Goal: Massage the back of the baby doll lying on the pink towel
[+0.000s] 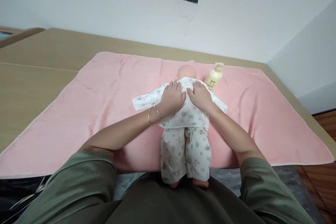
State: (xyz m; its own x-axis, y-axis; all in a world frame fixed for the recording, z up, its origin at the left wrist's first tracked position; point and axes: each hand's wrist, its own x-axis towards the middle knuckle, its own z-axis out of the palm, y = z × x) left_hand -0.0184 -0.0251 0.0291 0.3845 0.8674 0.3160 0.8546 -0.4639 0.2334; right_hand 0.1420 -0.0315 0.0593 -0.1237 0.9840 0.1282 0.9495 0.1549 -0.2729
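Observation:
A baby doll (187, 72) lies on a pink blanket, its head away from me and its feet over the table's near edge. It wears a white patterned top (189, 119) and matching trousers (173, 150). My left hand (172, 97) rests flat on the left of the doll's upper torso, fingers stretched toward its shoulder. On the right side, my right hand (200, 96) lies flat in the same way, its thumb close to the left thumb. Both hands are open and hold nothing. The doll's face is not visible.
The pink blanket (118, 87) covers much of the wooden table (34, 87) and hangs at its front edge. A cream pump bottle (214, 77) stands just right of the doll's head. A white wall (131, 14) rises behind the table.

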